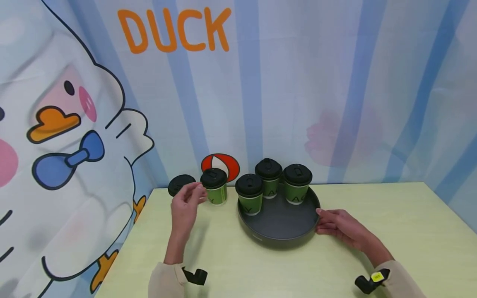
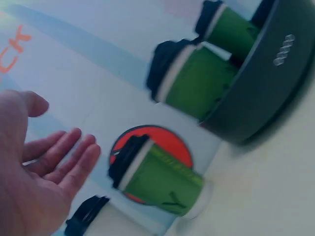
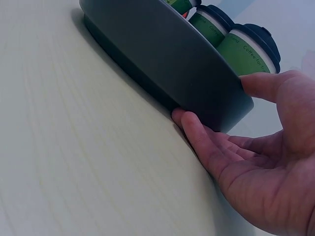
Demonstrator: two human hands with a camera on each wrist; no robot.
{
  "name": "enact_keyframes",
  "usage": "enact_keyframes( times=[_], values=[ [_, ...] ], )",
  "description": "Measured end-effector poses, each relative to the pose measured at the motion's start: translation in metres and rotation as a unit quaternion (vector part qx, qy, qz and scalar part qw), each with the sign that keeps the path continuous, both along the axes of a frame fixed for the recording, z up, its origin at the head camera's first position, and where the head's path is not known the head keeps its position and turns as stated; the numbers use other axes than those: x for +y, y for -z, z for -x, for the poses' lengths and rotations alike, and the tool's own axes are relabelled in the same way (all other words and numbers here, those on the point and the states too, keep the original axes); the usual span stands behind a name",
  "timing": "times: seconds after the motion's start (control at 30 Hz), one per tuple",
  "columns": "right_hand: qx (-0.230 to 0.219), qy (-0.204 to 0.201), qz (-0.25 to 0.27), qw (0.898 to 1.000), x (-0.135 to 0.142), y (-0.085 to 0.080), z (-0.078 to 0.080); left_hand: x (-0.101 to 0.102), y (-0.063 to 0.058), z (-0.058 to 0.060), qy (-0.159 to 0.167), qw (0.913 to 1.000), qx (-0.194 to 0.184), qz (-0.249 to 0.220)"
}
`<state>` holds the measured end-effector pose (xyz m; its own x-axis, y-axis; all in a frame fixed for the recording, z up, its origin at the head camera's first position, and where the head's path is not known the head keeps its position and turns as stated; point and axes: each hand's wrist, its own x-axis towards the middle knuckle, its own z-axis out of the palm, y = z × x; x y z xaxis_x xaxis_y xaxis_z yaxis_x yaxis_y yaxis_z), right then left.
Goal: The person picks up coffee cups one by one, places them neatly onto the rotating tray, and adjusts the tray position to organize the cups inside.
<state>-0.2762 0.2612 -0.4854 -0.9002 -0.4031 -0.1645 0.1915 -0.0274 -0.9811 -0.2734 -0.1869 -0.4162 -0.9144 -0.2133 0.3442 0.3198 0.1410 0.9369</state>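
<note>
A dark grey round pan (image 1: 287, 225) carries three green paper coffee cups with black lids: a front-left cup (image 1: 251, 203), a back cup (image 1: 271, 188) and a right cup (image 1: 296, 192). My right hand (image 1: 343, 227) holds the pan's right side, thumb at the rim and fingers beneath, as the right wrist view (image 3: 266, 142) shows. My left hand (image 1: 188, 207) hangs in the air with relaxed fingers, nothing in it. Just beyond it a green lidded cup (image 2: 165, 182) stands upright on the table. Another black-lidded cup (image 2: 118, 221) is partly hidden behind that hand in the head view.
The pale wooden table (image 1: 231, 260) ends at a hanging cloth backdrop (image 1: 283, 95) with blue stripes and a duck print. The loaded pan stands right of the two cups on the table, near the back edge.
</note>
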Motion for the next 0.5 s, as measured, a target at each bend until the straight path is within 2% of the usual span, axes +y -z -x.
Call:
enact_keyframes(
  times=[0.07,0.13,0.27,0.37,0.5],
  values=[
    [0.003,0.001,-0.004,1.000,0.001,0.000,-0.001,-0.010,-0.002,-0.001,-0.038,0.9981,0.048,-0.004],
    [0.006,0.001,-0.007,1.000,0.002,0.000,-0.001,-0.019,0.000,0.000,-0.088,0.9927,0.083,0.003],
    [0.006,0.005,-0.011,1.000,0.002,0.000,-0.001,-0.036,0.016,0.007,-0.172,0.9767,0.127,0.025],
    [0.001,0.007,-0.010,1.000,0.002,0.001,0.000,-0.044,0.029,0.014,-0.205,0.9696,0.127,0.045],
    [-0.002,0.011,-0.008,1.000,0.001,0.003,0.000,-0.051,0.042,0.026,-0.213,0.9706,0.081,0.077]
  ],
)
